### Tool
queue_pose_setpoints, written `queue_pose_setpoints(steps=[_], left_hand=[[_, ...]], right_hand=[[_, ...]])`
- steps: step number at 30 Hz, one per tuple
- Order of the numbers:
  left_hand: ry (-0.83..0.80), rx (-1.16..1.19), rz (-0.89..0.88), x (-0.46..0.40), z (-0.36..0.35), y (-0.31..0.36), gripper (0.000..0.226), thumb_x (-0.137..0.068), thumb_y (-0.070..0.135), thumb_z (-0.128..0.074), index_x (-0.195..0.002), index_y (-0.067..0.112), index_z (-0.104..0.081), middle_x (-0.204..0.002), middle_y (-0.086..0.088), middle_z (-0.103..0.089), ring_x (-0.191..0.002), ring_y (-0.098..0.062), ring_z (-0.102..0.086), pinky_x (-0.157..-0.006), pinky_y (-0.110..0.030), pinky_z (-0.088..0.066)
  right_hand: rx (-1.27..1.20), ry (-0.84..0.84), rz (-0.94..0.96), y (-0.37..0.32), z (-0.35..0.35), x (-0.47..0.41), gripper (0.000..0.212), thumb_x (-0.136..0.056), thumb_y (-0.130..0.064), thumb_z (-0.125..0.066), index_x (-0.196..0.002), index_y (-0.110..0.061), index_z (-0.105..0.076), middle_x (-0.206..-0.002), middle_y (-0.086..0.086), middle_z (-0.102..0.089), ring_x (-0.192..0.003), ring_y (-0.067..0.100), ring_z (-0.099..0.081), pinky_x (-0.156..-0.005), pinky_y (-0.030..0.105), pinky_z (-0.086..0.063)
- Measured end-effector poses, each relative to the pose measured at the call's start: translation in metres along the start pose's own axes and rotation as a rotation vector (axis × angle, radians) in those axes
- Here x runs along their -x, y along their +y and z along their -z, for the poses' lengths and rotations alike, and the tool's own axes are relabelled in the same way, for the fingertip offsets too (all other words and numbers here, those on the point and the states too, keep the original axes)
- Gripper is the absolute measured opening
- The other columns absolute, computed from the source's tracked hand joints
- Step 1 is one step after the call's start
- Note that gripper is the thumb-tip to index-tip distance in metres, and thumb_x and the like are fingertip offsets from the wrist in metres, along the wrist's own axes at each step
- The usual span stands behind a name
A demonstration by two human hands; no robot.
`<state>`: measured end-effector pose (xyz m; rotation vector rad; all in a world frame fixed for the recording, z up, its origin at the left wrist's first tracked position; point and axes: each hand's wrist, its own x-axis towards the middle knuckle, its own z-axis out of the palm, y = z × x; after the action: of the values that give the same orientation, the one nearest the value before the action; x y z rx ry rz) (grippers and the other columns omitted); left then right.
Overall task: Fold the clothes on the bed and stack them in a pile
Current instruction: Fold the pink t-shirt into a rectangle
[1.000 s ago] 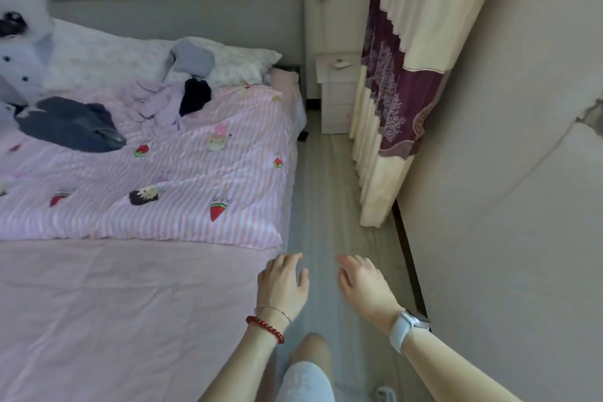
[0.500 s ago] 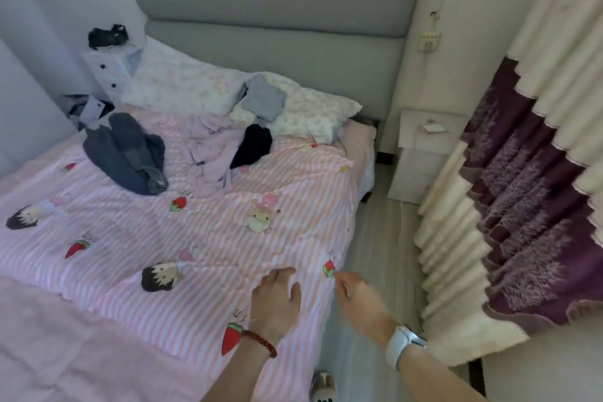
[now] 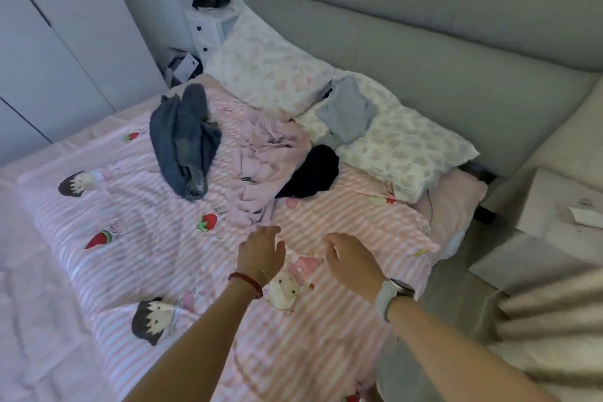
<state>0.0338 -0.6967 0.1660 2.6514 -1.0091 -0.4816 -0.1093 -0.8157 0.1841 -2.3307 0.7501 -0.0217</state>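
Both hands out over the pink-striped cartoon-print bed [image 3: 137,232]: left hand [image 3: 261,253] and right hand [image 3: 354,259] loose-fingered, holding nothing. Just beyond lie the crumpled lilac garment [image 3: 267,166], dark blue-grey trousers [image 3: 182,140], black garment [image 3: 313,173], all unfolded.

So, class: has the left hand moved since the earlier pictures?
Yes. The left hand has travelled up the bed towards the headboard: earlier it hung off the striped quilt's foot end; now it nearly reaches the lilac garment.
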Motion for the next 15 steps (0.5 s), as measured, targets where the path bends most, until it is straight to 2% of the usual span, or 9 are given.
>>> queue_pose_setpoints(steps=[7, 13, 15], left_hand=[[-0.021, -0.108, 0.214, -0.156, -0.038, 0.009, 0.042, -0.094, 0.026, -0.043, -0.136, 0.018, -0.039, -0.137, -0.005, -0.042, -0.122, -0.026, -0.042, -0.095, -0.039, -0.04], [0.037, -0.141, 0.4, -0.251, -0.083, -0.012, 0.071, -0.09, 0.035, -0.054, -0.147, 0.023, -0.012, -0.155, -0.008, -0.006, -0.142, -0.028, -0.008, -0.105, -0.042, -0.031], [0.037, -0.095, 0.458, -0.273, -0.092, -0.023, 0.063, -0.09, 0.031, -0.055, -0.144, 0.027, -0.024, -0.153, -0.008, -0.015, -0.142, -0.03, -0.008, -0.108, -0.044, -0.026]], right_hand=[[0.097, -0.192, 0.086, 0.071, 0.004, -0.171, 0.036, -0.097, -0.018, -0.034, -0.131, -0.016, -0.046, -0.127, 0.003, -0.052, -0.12, 0.021, -0.043, -0.096, 0.034, -0.038], [0.108, -0.236, 0.149, 0.115, -0.02, -0.256, 0.03, -0.095, -0.016, -0.036, -0.121, -0.015, -0.052, -0.11, 0.005, -0.054, -0.109, 0.024, -0.045, -0.085, 0.033, -0.038], [0.082, -0.263, 0.186, 0.123, -0.025, -0.27, 0.032, -0.096, -0.015, -0.036, -0.125, -0.015, -0.049, -0.118, 0.004, -0.052, -0.114, 0.023, -0.043, -0.091, 0.035, -0.039]])
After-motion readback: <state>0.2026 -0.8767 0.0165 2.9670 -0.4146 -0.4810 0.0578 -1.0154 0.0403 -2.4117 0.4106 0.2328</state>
